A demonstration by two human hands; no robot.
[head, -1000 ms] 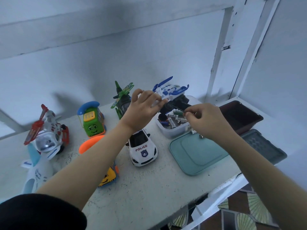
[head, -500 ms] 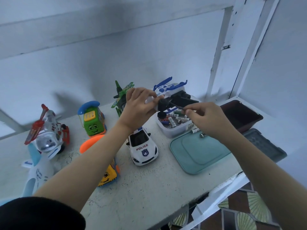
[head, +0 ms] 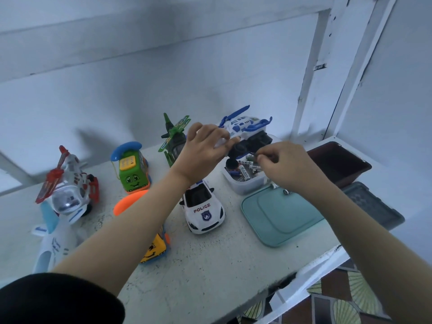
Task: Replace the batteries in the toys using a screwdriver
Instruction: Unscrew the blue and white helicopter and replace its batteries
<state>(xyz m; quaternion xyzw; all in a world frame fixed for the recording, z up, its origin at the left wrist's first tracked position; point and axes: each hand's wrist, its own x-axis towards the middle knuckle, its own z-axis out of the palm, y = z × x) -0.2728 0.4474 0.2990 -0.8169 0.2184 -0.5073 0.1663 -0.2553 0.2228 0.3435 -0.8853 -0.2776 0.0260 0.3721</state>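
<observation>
Over the white bench (head: 210, 265), the left hand (head: 201, 150) is gripping a toy helicopter (head: 245, 127), tilting its dark underside so the right hand (head: 287, 164), pinching something small (head: 256, 155), is reaching it.

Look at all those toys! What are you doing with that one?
A person is working on a blue-and-white toy helicopter, held up off the table by the left hand over a clear tub of batteries. The right hand pinches a small dark tool, probably the screwdriver, against the toy's black underside. The other toys, like the police car, wait on the table.
</observation>
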